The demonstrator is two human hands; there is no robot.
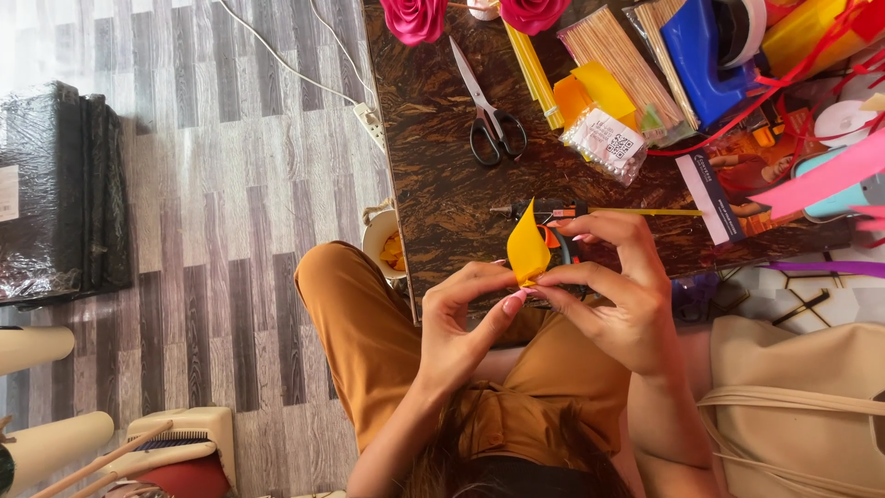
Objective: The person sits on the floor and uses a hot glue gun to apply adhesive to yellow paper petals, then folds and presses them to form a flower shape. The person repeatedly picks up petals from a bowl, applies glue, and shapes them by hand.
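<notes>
Both hands meet just above the lap, at the near edge of the dark marbled table (442, 184). Left hand (461, 318) and right hand (613, 295) press their fingertips together on the lower end of a yellow petal (527, 247), which stands upright between them. A glue gun (544, 210) lies on the table just behind the petal.

Left of the table's near corner sits a small white bowl (380, 242); what is in it looks like orange scraps, though most is hidden.

Farther back, a clear bag of white beads (604, 143) carries a white square label. Right of it stands a long clear packet of wooden sticks (622, 60), and black-handled scissors (487, 101) lie to the left. A beige bag (793, 406) rests at the near right.
</notes>
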